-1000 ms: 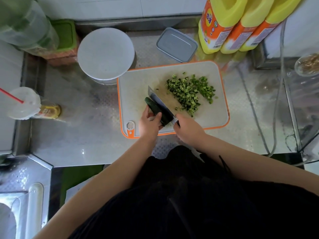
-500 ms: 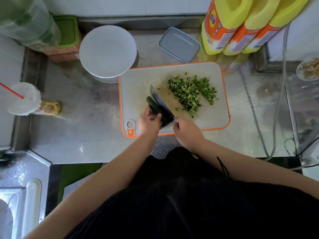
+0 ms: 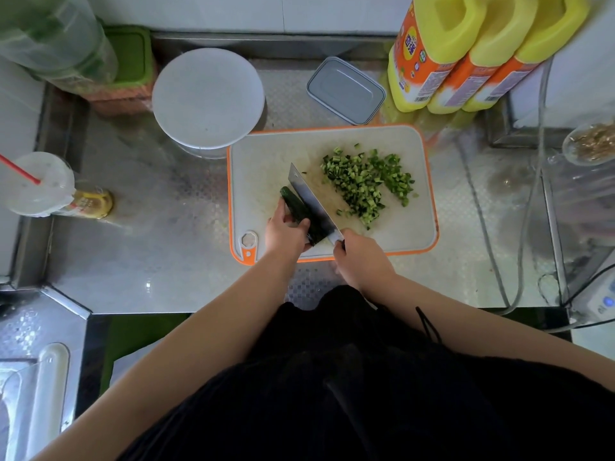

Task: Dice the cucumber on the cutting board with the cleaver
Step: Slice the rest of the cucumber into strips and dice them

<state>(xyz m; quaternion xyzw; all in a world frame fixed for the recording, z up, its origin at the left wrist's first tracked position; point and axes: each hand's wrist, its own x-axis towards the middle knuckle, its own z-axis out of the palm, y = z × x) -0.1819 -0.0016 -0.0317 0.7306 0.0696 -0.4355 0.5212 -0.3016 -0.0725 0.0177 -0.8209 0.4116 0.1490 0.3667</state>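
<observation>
The right hand [image 3: 361,261] has its fingers wrapped round the handle of the cleaver [image 3: 311,202] at the near edge of the cutting board [image 3: 263,161], and the blade runs away from it at a slant toward the board's middle. Just left of the blade, the left hand [image 3: 286,232] curls its fingers and thumb over the dark green cucumber [image 3: 296,204], which lies on the board right alongside the cleaver, its far end poking out past the fingers. On the other side of the blade, toward the board's far right, a loose heap of diced cucumber [image 3: 366,183] is spread out. The board is white with an orange rim and sits on a steel counter [image 3: 159,227]. Off the board's far left corner stands a round white lid [image 3: 208,98]; behind the board lies a grey lidded box [image 3: 346,89], and off its far right corner stand three yellow bottles [image 3: 466,51]. Well to the board's left is a cup with a red straw [image 3: 36,184].
</observation>
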